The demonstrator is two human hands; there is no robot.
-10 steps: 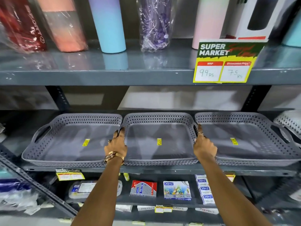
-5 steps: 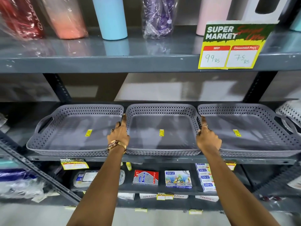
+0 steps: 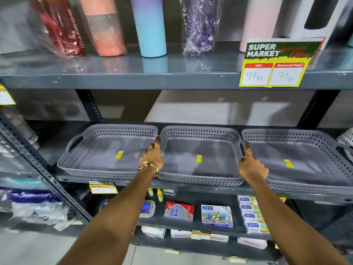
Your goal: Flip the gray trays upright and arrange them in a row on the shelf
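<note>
Three gray perforated trays stand upright side by side on the middle shelf (image 3: 133, 182): a left tray (image 3: 99, 131), a middle tray (image 3: 200, 132) and a right tray (image 3: 298, 135). Each has a yellow sticker on its floor. My left hand (image 3: 152, 159) grips the middle tray's left handle, fingers wedged between it and the left tray. My right hand (image 3: 252, 165) holds the middle tray's right handle, beside the right tray. A watch and bangle sit on my left wrist.
Tall bottles, some in plastic wrap, line the upper shelf (image 3: 114, 77), with a price card (image 3: 275, 64) hanging at its edge. Stationery boxes (image 3: 216, 215) fill the shelf below. A white perforated tray (image 3: 346, 136) sits at far right. A slanted metal strut (image 3: 47, 178) crosses at left.
The view has shifted so the shelves sit further right and lower. Both hands stay on the middle tray's handles, and the trays keep their places in the row.
</note>
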